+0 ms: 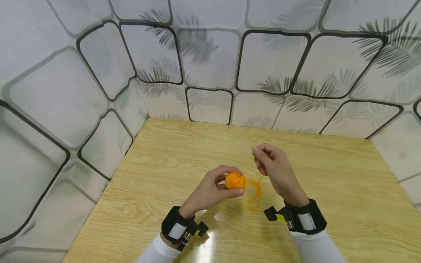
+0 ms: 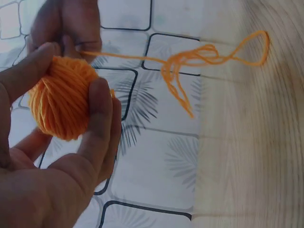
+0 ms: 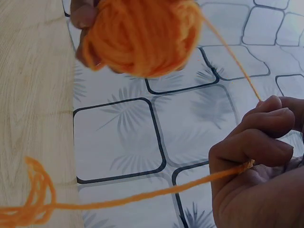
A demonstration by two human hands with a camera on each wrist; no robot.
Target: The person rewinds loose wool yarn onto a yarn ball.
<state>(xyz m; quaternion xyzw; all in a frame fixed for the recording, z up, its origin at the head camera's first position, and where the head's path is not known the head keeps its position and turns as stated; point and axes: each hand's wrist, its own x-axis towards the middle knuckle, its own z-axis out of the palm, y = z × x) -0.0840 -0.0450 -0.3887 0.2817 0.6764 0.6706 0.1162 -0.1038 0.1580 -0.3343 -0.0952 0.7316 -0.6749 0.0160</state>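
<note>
An orange ball of yarn point(image 1: 235, 181) is gripped by my left hand point(image 1: 210, 188), thumb on the near side and fingers curled over the far side. To its right and a little higher, my right hand point(image 1: 274, 166) pinches the yarn strand between thumb and forefinger. In the right wrist view the strand point(image 3: 232, 58) runs taut from the ball point(image 3: 147, 38) to those fingertips. A second length passes out of the curled fingers of the right hand point(image 3: 256, 142) to a loose tangle of yarn point(image 2: 190, 59), which hangs between the hands with a loop at its end.
Both hands are over a wooden table point(image 1: 158, 160) with light grain. A patterned wall point(image 1: 210, 58) with dark outlines and leaf prints stands behind it and at the left. Each wrist wears a black strap with a small camera, the left strap point(image 1: 175, 226) being nearer the front.
</note>
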